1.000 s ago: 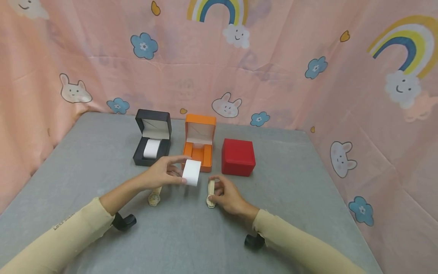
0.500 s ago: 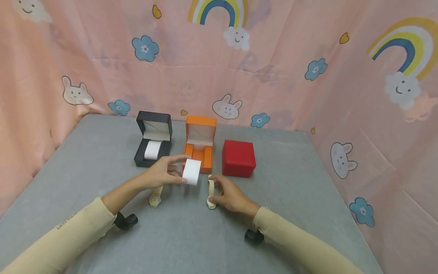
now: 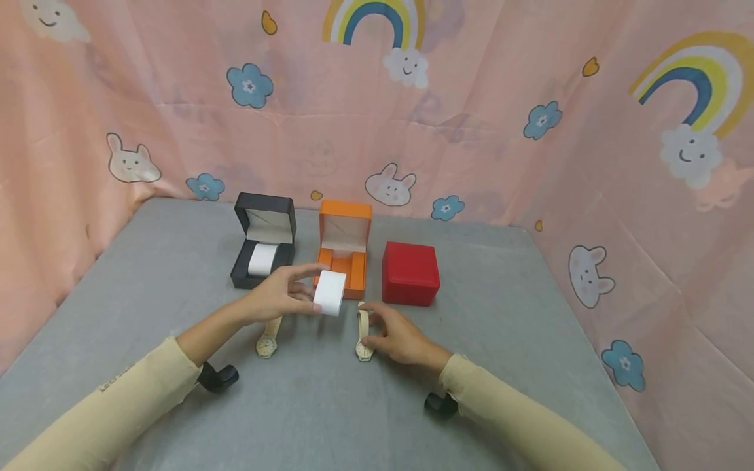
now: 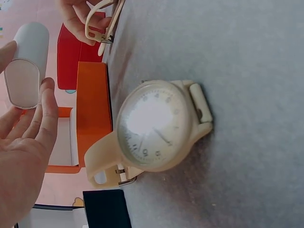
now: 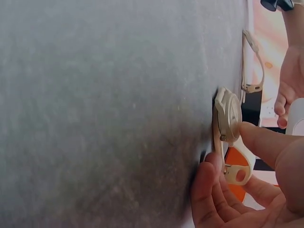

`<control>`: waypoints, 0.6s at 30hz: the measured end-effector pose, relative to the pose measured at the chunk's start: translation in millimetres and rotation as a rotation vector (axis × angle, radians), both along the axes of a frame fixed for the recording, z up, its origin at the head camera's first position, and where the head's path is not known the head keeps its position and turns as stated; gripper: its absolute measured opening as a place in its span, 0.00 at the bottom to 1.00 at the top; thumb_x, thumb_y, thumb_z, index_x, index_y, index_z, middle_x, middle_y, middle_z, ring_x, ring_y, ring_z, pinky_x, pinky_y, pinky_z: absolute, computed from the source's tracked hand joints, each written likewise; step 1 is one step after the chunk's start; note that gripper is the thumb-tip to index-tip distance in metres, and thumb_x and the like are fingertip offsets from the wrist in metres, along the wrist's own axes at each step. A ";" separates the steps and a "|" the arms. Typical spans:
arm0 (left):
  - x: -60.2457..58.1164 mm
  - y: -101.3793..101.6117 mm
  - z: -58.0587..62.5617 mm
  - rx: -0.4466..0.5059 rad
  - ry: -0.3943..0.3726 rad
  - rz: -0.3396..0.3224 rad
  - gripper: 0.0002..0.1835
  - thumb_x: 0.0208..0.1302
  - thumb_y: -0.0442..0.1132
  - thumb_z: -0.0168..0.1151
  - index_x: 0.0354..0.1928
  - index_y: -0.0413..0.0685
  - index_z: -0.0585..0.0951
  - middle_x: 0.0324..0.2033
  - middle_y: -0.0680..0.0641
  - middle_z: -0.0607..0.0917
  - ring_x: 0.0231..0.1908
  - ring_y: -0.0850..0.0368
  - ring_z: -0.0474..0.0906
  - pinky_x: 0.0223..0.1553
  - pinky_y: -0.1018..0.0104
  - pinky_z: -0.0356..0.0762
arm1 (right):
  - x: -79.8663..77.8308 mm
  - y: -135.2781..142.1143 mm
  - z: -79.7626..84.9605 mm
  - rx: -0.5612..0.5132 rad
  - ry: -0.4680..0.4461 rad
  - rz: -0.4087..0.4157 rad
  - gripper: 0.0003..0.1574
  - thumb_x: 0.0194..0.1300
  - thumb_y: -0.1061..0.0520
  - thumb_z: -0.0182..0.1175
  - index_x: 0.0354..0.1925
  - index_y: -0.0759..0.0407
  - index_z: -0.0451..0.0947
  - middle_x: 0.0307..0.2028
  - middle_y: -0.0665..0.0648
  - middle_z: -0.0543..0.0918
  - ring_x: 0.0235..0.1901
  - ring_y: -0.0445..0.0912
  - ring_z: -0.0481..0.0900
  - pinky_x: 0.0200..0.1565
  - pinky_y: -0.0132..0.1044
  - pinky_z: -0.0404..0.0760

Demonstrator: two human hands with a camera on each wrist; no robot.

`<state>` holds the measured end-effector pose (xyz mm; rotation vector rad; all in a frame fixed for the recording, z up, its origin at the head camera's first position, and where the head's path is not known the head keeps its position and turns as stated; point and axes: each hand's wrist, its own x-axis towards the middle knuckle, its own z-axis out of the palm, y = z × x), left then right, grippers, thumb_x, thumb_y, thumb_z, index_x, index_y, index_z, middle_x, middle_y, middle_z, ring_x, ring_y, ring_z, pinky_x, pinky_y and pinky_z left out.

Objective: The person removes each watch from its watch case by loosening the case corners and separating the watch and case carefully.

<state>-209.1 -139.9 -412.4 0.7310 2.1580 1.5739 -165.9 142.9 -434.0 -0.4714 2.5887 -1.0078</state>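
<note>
My left hand (image 3: 273,296) pinches a white watch cushion (image 3: 330,293) between thumb and fingers, held up in front of the open orange watch box (image 3: 357,273). The cushion's rounded end (image 4: 23,83) shows in the left wrist view. My right hand (image 3: 402,335) grips a cream wristwatch (image 3: 364,351) on the grey table. In the right wrist view its thumb presses by the dial of that wristwatch (image 5: 231,116), with fingers behind the buckled strap. A second cream wristwatch (image 4: 154,126) lies buckled on the table below my left hand.
An open black watch box (image 3: 284,256) with a white cushion (image 3: 262,258) inside stands at the back left. A closed red box (image 3: 410,275) is right of the orange one. A pink patterned curtain (image 3: 471,157) hangs behind the table (image 3: 489,281).
My left hand and the white cushion have risen very slightly toward the boxes. The right hand keeps its grip on the wristwatch in nearly the same spot.
</note>
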 end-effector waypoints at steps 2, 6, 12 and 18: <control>-0.9 0.2 0.3 -0.007 0.006 0.003 0.44 0.60 0.32 0.71 0.75 0.34 0.61 0.68 0.29 0.71 0.50 0.46 0.86 0.45 0.67 0.85 | -0.2 0.7 1.6 -0.006 -0.011 0.010 0.40 0.62 0.58 0.71 0.70 0.53 0.69 0.52 0.58 0.82 0.34 0.44 0.77 0.33 0.34 0.78; -2.5 0.3 2.1 -0.020 0.024 0.006 0.44 0.60 0.32 0.71 0.75 0.34 0.61 0.69 0.29 0.70 0.50 0.46 0.85 0.45 0.67 0.84 | -1.7 2.2 3.5 -0.023 -0.034 0.014 0.40 0.63 0.58 0.71 0.70 0.53 0.69 0.52 0.59 0.82 0.34 0.44 0.77 0.32 0.34 0.78; -6.4 1.3 6.1 -0.056 0.027 0.029 0.44 0.60 0.35 0.72 0.76 0.39 0.62 0.73 0.34 0.68 0.52 0.45 0.84 0.46 0.64 0.84 | -5.4 4.6 5.0 -0.069 -0.051 0.000 0.35 0.66 0.56 0.68 0.69 0.54 0.70 0.52 0.60 0.82 0.33 0.45 0.77 0.31 0.35 0.79; -9.8 3.0 7.1 -0.091 0.054 0.041 0.43 0.61 0.37 0.72 0.75 0.41 0.63 0.73 0.35 0.68 0.54 0.44 0.83 0.50 0.59 0.84 | -6.6 6.1 10.5 -0.078 -0.044 -0.027 0.30 0.67 0.54 0.66 0.66 0.54 0.73 0.53 0.59 0.83 0.35 0.45 0.81 0.33 0.36 0.82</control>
